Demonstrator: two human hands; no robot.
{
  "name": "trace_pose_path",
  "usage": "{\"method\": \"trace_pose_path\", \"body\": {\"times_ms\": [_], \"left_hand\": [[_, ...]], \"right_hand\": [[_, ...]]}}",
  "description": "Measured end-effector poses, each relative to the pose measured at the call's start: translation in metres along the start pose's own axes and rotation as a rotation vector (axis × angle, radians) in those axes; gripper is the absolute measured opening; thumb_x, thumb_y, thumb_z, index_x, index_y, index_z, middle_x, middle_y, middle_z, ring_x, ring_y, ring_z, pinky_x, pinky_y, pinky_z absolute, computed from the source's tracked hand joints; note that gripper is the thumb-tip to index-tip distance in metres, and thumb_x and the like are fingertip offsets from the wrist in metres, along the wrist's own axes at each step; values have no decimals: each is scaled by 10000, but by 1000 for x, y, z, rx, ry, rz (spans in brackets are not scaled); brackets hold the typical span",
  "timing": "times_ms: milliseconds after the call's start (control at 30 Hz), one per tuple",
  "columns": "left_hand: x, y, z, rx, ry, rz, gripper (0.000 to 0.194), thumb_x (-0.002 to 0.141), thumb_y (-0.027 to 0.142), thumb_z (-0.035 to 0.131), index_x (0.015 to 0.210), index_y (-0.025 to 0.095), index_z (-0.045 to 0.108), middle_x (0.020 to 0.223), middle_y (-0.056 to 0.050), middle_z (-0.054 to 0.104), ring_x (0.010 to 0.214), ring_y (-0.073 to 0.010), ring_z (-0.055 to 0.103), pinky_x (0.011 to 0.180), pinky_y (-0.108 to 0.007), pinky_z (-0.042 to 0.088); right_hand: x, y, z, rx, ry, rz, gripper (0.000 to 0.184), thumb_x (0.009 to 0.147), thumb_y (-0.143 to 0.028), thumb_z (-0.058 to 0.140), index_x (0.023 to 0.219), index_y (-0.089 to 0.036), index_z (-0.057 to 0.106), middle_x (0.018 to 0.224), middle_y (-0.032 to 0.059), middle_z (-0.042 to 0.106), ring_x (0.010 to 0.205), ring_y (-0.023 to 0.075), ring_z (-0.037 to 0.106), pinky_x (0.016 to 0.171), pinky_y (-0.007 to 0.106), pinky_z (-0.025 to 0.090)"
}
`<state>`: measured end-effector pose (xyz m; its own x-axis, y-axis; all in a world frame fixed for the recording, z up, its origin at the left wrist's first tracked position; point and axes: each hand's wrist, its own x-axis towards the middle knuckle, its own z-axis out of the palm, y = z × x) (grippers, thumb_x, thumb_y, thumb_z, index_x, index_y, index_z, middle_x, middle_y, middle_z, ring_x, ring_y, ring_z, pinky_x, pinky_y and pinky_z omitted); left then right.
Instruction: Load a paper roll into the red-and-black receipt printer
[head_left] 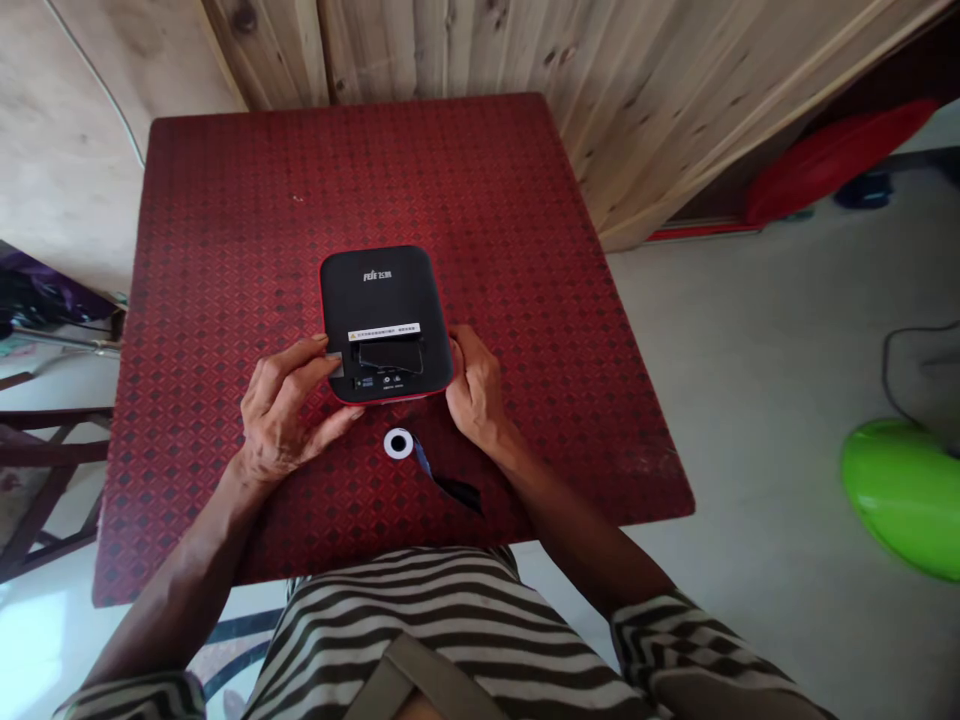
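Note:
A black box-shaped device with a red lower edge and a white label strip lies on the red patterned table. My left hand rests at its near left corner, fingers bent, the fingertips touching its top. At its near right corner, my right hand presses against the side with curled fingers. A small white roll lies on the table between my hands, and a dark strip trails from it toward me.
Wooden plank walls stand behind the table. A dark chair frame is at the left. On the floor at the right are a green rounded object, a black cable and a red object.

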<state>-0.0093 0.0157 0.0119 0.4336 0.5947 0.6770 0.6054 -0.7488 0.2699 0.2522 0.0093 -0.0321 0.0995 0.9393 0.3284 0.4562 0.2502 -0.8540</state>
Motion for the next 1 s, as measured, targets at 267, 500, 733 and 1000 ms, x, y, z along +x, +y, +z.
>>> {"method": "trace_pose_path", "body": {"times_ms": [267,500,733,1000], "left_hand": [[5,6,-7,-13,-22,-55,609,835,394,896,1375,272,640,1374,-105,690,1195,-263,718,994,-406,618],[12,10,-7,-24,-48,-111,515,830,431,889,1256,248,667,1400,-151,638,1265,-317,655,1014,-519,601],[8,7,3,-79,0,-119,481,843,440,855,1229,241,648,1355,-127,644,1235,-306,661,1002,-491,602],[-2,7,12,-92,22,-85,570,893,379,801,1389,237,560,1322,-130,655,1235,-284,664,1035,-469,603]], "right_hand": [[1,0,1,25,-4,6,384,1127,-471,331,1003,-238,609,920,41,682,857,180,646,799,341,518],[2,-3,-1,7,-16,5,395,1134,-448,331,1016,-226,636,949,54,694,889,187,651,831,349,518],[3,-2,-2,8,-33,1,384,1125,-419,352,1019,-225,666,981,60,740,901,186,684,839,353,542],[43,-51,-36,-223,43,-342,162,1072,-263,593,1080,-228,751,1028,47,789,939,184,709,870,344,562]]}}
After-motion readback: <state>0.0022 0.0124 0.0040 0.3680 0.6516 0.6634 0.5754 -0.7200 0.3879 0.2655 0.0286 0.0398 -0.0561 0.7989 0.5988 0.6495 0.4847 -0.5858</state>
